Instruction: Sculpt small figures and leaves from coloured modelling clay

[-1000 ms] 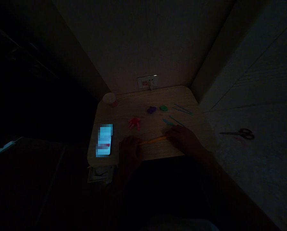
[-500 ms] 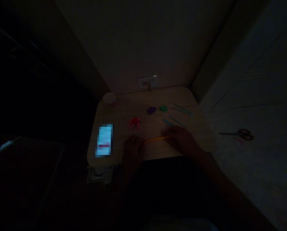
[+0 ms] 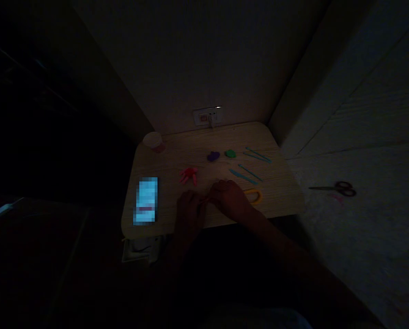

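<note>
The room is dark. Both hands are over the front of a small wooden table (image 3: 221,217), their fingertips close together. My left hand (image 3: 190,208) is closed, pinching at the end of an orange-yellow strip of modelling clay (image 3: 258,196). My right hand (image 3: 230,198) is closed on the strip near the left fingertips. Beyond the right hand, the strip curls in a loop on the table; its middle is hidden under that hand. Behind the hands sits a red and pink clay figure with leg-like pieces (image 3: 190,174).
A purple clay lump (image 3: 213,156) and a green one (image 3: 230,154) lie farther back, near several thin blue tools (image 3: 243,176). A lit phone (image 3: 146,201) lies left, with a cup (image 3: 154,141) behind. Scissors (image 3: 335,188) rest on the pale surface at right.
My right hand has moved left until its fingers meet the left hand. The clay strip, earlier stretched between both hands, now loops out on the right side.
</note>
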{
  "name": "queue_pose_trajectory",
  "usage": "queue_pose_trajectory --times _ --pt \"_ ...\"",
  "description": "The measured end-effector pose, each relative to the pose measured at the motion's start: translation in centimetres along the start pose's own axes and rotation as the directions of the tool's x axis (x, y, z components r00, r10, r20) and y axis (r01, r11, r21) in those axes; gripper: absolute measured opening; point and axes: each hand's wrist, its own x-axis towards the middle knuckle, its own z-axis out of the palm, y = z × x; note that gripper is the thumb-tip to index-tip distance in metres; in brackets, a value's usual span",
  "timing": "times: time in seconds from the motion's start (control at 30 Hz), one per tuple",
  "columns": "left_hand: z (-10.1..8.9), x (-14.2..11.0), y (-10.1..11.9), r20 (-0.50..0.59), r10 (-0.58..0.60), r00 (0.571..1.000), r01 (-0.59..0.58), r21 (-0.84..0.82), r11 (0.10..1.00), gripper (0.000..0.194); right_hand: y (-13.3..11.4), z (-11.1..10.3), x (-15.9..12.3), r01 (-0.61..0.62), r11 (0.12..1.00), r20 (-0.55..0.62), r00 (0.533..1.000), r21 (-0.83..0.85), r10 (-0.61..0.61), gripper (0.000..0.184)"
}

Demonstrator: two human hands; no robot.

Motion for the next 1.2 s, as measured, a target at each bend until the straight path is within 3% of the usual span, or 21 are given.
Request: queue_pose_trajectory --times 0.2,0.3,0.4,0.53,0.77,0.93,1.07,1.13,1.2 --pt "0.1 0.3 0.0 0.017 -0.019 1.0 0.019 -0.026 0.999 0.011 0.2 0.4 0.0 0.022 0.996 -0.02 1.0 0.084 -0.02 0.014" --pt "0.0 0.2 0.0 0.019 -0.021 1.0 0.021 -0.012 1.0 0.006 0.0 0.1 -1.5 0.004 0.994 -0.16 0.987 0.109 0.014 0.026" --pt "-0.1 0.1 -0.1 0.016 -0.013 1.0 0.014 -0.056 0.998 0.004 -0.2 0.1 -3.5 -0.055 0.994 -0.276 0.958 0.093 0.079 0.027" --pt "0.0 0.0 -0.3 0.01 0.005 1.0 -0.004 -0.082 0.997 0.006 -0.6 0.4 -5.2 -0.044 0.996 -0.239 0.969 0.079 0.061 0.028" --pt "0.1 0.2 -0.2 -0.009 0.003 1.0 -0.004 -0.102 0.995 0.007 -1.1 1.0 -4.8 -0.046 0.998 -0.202 0.978 0.053 0.056 0.013" --pt "-0.1 0.1 -0.1 -0.016 -0.012 1.0 0.01 -0.156 0.988 0.017 -2.0 2.0 -6.3 0.099 0.984 -0.221 0.973 0.146 -0.065 0.011" --pt "0.0 -0.1 -0.4 -0.008 -0.016 1.0 0.014 -0.187 0.982 0.023 -3.0 2.2 -8.3 0.098 0.967 -0.211 0.976 0.237 -0.047 0.004" --pt "0.0 -0.1 -0.6 -0.019 -0.02 1.0 0.015 -0.203 0.979 0.026 -3.3 2.1 -8.9 0.043 0.966 -0.25 0.968 0.253 0.022 0.013" --pt "0.0 -0.1 -0.6 -0.03 -0.013 0.999 0.007 -0.216 0.976 0.029 -3.5 1.9 -9.0 -0.023 0.977 -0.27 0.959 0.213 0.081 0.037"
